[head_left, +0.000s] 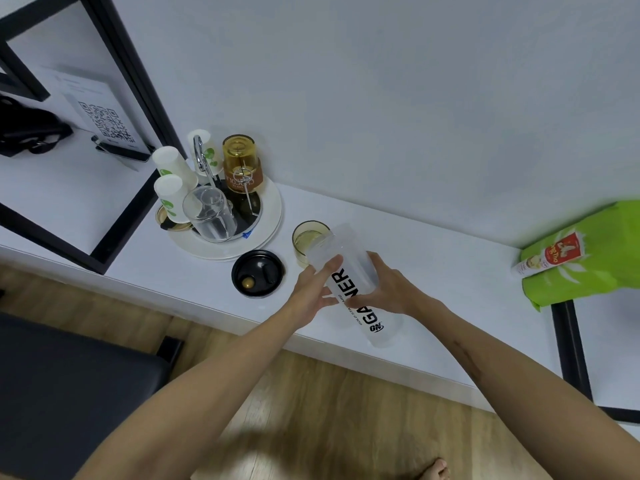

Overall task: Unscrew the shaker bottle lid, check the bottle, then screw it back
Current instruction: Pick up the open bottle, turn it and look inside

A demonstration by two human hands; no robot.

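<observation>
White wall and a white counter fill the view, with wood flooring below. Far out beyond the left hand, a card with a QR code stands on a shelf, its small print too blurred to read, and a dark bag is cut off by the frame edge. Nearer that hand, a round tray carries upturned paper cups, a clear glass and an amber tumbler. Just left of the left hand lies the black lid, off the bottle and resting on the counter. The left hand curls its fingers around the shaker bottle, and the right hand wraps it from the other side; the bottle is tilted, its open mouth pointing away, hiding part of an amber glass. Hands cover some of its lettering. Far right of the right hand, a green bag runs out of frame.
</observation>
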